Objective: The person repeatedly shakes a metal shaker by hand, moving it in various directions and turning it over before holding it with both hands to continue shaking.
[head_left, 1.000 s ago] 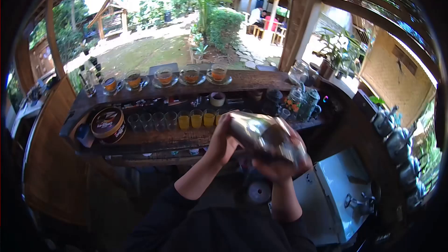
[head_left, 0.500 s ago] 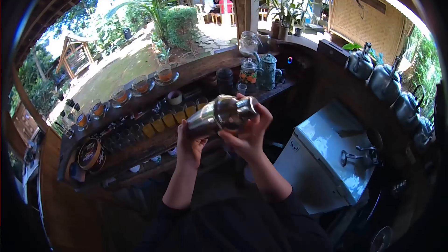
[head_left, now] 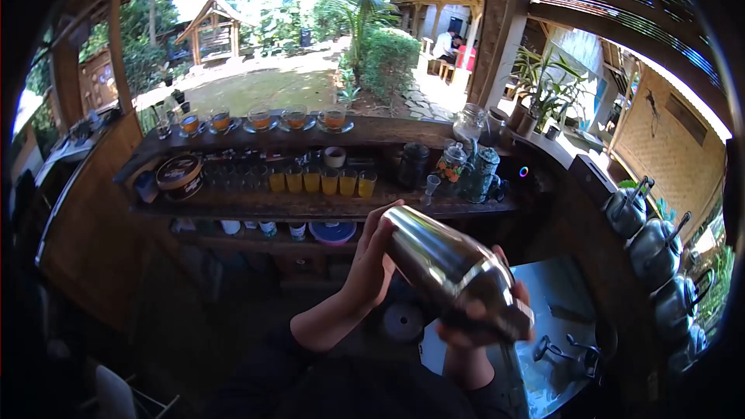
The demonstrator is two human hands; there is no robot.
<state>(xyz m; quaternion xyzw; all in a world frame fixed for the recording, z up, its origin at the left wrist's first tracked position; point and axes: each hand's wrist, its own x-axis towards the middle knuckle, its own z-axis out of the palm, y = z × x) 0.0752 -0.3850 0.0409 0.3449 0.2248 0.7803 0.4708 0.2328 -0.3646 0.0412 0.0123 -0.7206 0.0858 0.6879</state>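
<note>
A shiny metal cocktail shaker [head_left: 442, 260] is held in the air in front of the body, tilted, with its base at the upper left and its cap end at the lower right. My left hand [head_left: 371, 260] is closed on the base end. Around the cap end wrap the fingers of my right hand [head_left: 485, 318], somewhat blurred. Beyond the shaker, glasses of yellow liquid [head_left: 312, 179] stand in a row on the wooden shelf. A small clear cup [head_left: 431, 185] stands to their right.
Filled cups on saucers [head_left: 296, 116] line the upper counter [head_left: 388, 129]. A teal pot [head_left: 483, 174] and jars stand right of centre. Metal kettles [head_left: 656, 248] line the right ledge. A light metal-topped box [head_left: 555, 295] is at lower right. People [head_left: 448, 46] sit outside.
The view has turned left and levelled. The shaker has moved lower and to the right, closer to the camera, its cap end now pointing down. Both hands remain on it.
</note>
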